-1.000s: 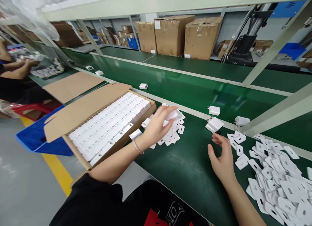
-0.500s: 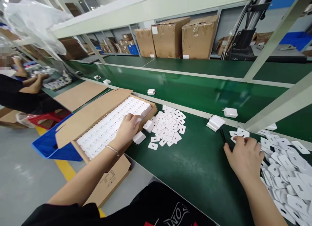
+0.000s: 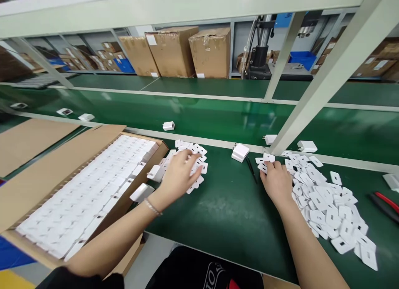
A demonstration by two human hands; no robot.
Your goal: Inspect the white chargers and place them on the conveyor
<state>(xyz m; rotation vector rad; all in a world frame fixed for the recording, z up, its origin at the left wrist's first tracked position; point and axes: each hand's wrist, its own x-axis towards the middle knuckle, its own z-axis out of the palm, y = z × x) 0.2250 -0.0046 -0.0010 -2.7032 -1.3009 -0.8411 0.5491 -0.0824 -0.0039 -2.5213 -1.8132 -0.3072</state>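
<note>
Left hand: ours [image 3: 181,172] lies over the small heap, about half open, fingers curled and thumb parted from them; we cannot tell whether it has hold of a plate. A beaded bracelet [image 3: 152,207] circles the wrist.
Right hand: ours [image 3: 277,181] bends its fingers down onto a few plates [image 3: 264,167]; we cannot tell how far they are closed or whether they grip one.
Small heap: white plates with slots [image 3: 201,159] spread under and around our left hand.
Big heap: more slotted plates [image 3: 324,199] lie at four o'clock from our right hand.
Black tool: a thin two-pronged one [image 3: 252,170] lies at ten o'clock from our right hand, on the green table [image 3: 224,218].
Nearest chargers: one [image 3: 240,152] sits just beyond the tool, also at ten; two more, a tilted one [image 3: 141,193] at eight and another [image 3: 156,172] at nine from our left hand.
Carton: open [image 3: 157,156], packed with rows of chargers [image 3: 90,189], at nine from our left hand.
Belt: green [image 3: 205,121], with a charger [image 3: 168,126] near twelve from our left hand and another [image 3: 307,146] near one from our right.
Pliers: red and black [image 3: 386,204], past the big heap, between three and four from our right hand.
</note>
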